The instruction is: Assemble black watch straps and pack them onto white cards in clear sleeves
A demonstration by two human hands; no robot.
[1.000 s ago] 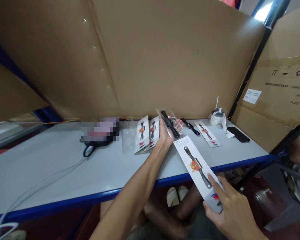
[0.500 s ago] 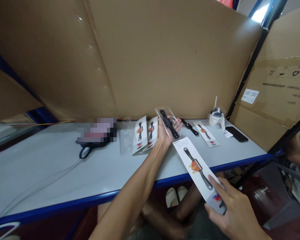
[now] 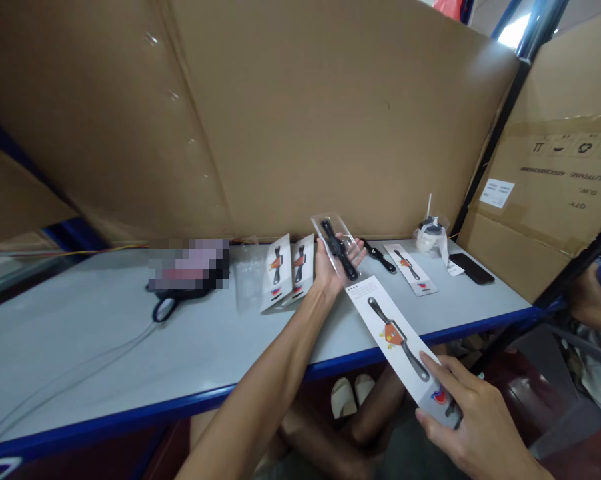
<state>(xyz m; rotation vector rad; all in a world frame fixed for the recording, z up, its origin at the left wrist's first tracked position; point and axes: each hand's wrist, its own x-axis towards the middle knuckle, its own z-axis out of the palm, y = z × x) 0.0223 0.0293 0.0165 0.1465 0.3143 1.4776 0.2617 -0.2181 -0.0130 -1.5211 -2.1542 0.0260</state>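
A clear plastic blister shell with a black spokeshave in it rests in my left hand, above the table. The palm is turned up, with the fingers stretched out behind the shell. My right hand grips the lower end of a white printed card, fingers on top and thumb beneath. The card shows a picture of a spokeshave, and its upper end is by the shell's lower end; whether they touch I cannot tell. A bare black spokeshave lies on the table just beyond my left hand.
Two folded printed cards stand left of my left hand, beside empty clear shells. Another card, a phone and a wrapped cup are at the right. A blurred dark item lies left. Cardboard walls the back.
The camera view has shifted slightly. Both hands keep their holds, and the card in my right hand has moved very slightly, if at all, against the blister shell.
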